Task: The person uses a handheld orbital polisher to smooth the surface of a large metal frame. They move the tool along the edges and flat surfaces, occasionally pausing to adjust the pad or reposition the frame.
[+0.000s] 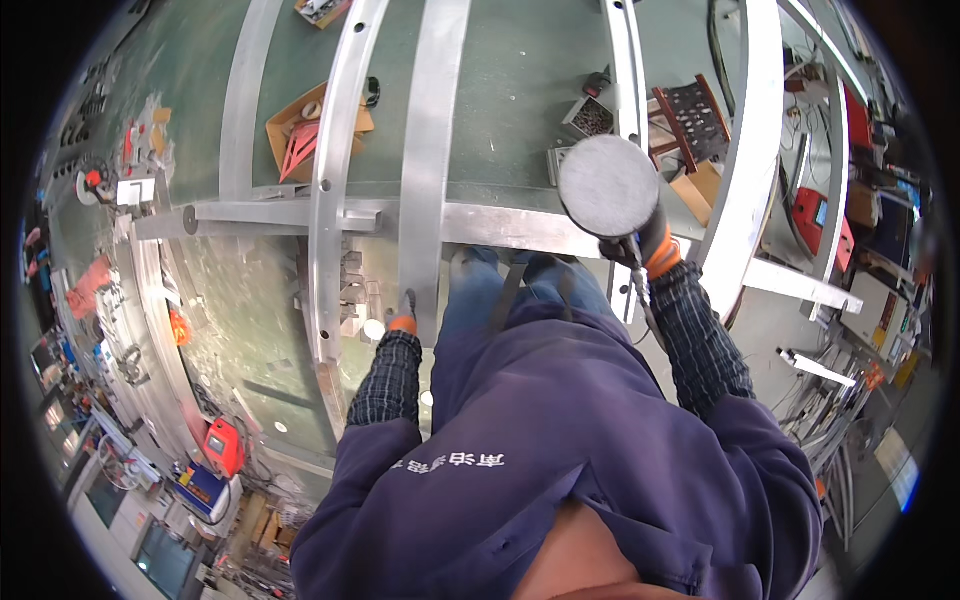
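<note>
1. A purple work jacket, white lettering on it, filled the foreground.
2. The gloved right hand gripped a power tool, its round grey disc just ahead.
3. The left hand, its closure unclear, met a flat metal bar's edge.

Landmark: disc tool, face plain pale grey, faintly mottled. Just below it: right glove, dark with orange cuff; right sleeve cover, dark blue-black, pale check. Lower left of disc tool: left glove, also dark and orange; left sleeve cover, same check. Below: jacket, purple-navy, white lettering; jeans, faded blue. Left: metal bars, silver-grey; carton, tan; triangular piece, pinkish red. Upper left: floor, green.
</note>
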`<action>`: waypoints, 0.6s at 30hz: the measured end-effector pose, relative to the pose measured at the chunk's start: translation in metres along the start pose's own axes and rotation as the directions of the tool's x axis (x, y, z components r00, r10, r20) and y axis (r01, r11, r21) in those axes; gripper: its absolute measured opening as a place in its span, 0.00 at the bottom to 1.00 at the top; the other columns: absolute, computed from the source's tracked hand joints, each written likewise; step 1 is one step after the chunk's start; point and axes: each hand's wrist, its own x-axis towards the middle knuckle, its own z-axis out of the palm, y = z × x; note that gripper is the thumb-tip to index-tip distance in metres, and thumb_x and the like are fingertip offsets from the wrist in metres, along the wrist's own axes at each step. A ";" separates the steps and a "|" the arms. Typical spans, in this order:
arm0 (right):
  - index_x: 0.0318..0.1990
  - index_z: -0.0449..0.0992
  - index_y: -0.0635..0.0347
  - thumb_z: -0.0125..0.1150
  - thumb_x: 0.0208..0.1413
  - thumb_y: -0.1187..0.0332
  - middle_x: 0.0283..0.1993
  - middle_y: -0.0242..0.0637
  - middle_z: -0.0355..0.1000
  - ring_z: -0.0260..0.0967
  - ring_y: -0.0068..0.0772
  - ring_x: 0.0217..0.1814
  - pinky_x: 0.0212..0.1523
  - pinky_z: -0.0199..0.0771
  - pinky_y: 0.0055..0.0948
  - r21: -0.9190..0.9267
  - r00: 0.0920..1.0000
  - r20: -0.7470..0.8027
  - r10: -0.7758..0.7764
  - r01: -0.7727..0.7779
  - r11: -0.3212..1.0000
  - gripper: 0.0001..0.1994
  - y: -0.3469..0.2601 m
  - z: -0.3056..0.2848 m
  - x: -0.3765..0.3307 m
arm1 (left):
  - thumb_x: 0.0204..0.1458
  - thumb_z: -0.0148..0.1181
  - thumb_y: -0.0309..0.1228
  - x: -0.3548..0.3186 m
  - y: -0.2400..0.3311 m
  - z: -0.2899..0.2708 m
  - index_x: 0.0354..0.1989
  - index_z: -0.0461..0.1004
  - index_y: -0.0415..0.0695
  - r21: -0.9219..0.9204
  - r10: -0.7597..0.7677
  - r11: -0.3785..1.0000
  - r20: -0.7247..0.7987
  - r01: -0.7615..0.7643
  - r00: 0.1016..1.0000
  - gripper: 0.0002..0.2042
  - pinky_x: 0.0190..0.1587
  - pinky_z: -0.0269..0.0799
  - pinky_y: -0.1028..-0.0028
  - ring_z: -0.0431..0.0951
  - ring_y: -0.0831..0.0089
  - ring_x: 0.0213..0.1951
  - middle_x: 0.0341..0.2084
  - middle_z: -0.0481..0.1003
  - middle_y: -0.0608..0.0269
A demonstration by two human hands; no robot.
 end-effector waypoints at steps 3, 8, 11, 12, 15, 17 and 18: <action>0.77 0.60 0.55 0.56 0.69 0.40 0.61 0.48 0.75 0.78 0.38 0.42 0.36 0.85 0.36 -0.399 0.956 -0.187 -0.226 0.136 0.907 0.38 0.022 0.013 0.006 | 0.41 0.75 0.75 -0.016 0.002 -0.015 0.72 0.66 0.31 -0.114 -0.116 0.986 0.068 0.123 0.991 0.62 0.70 0.70 0.56 0.74 0.45 0.67 0.71 0.70 0.38; 0.76 0.64 0.59 0.51 0.78 0.54 0.68 0.42 0.76 0.82 0.31 0.55 0.43 0.90 0.31 -0.435 0.953 -0.124 -0.277 0.199 0.878 0.27 0.053 0.043 0.023 | 0.40 0.74 0.76 -0.005 -0.028 -0.041 0.74 0.65 0.36 -0.107 -0.336 0.941 -0.169 0.321 0.927 0.62 0.69 0.72 0.58 0.77 0.48 0.65 0.68 0.73 0.40; 0.76 0.65 0.62 0.57 0.74 0.50 0.67 0.46 0.77 0.83 0.35 0.54 0.45 0.91 0.29 -0.462 0.955 -0.082 -0.284 0.216 0.860 0.32 0.067 0.048 0.016 | 0.50 0.61 0.79 0.018 -0.058 -0.043 0.77 0.63 0.38 -0.370 -0.313 0.795 0.428 0.481 0.848 0.59 0.69 0.73 0.57 0.75 0.52 0.66 0.71 0.71 0.48; 0.74 0.66 0.63 0.58 0.73 0.50 0.64 0.46 0.77 0.83 0.35 0.50 0.41 0.90 0.29 -0.432 0.956 -0.112 -0.272 0.200 0.880 0.32 0.074 0.055 0.017 | 0.53 0.57 0.79 0.031 -0.067 -0.048 0.76 0.65 0.38 -0.429 -0.261 0.764 0.478 0.482 0.839 0.57 0.67 0.74 0.57 0.76 0.52 0.65 0.70 0.73 0.51; 0.68 0.71 0.64 0.65 0.68 0.48 0.51 0.46 0.81 0.81 0.34 0.34 0.26 0.84 0.30 -0.389 0.953 -0.218 -0.210 0.113 0.914 0.32 0.089 0.078 0.021 | 0.59 0.50 0.78 0.063 -0.101 -0.050 0.73 0.69 0.39 -0.551 -0.155 0.662 0.562 0.508 0.812 0.52 0.64 0.77 0.58 0.80 0.54 0.60 0.65 0.77 0.55; 0.64 0.74 0.64 0.69 0.65 0.48 0.43 0.43 0.82 0.80 0.33 0.26 0.20 0.81 0.30 -0.480 0.923 -0.303 -0.238 0.068 0.875 0.31 0.090 0.094 0.014 | 0.60 0.51 0.77 0.056 -0.095 -0.045 0.71 0.71 0.39 -0.563 -0.156 0.652 0.555 0.507 0.817 0.50 0.62 0.78 0.58 0.82 0.54 0.57 0.62 0.80 0.55; 0.62 0.75 0.64 0.71 0.63 0.48 0.40 0.42 0.81 0.79 0.33 0.25 0.20 0.80 0.30 -0.565 0.908 -0.324 -0.266 0.040 0.824 0.31 0.094 0.106 0.017 | 0.60 0.52 0.76 0.054 -0.093 -0.047 0.70 0.72 0.40 -0.574 -0.161 0.646 0.543 0.504 0.824 0.49 0.61 0.79 0.59 0.83 0.54 0.56 0.60 0.81 0.56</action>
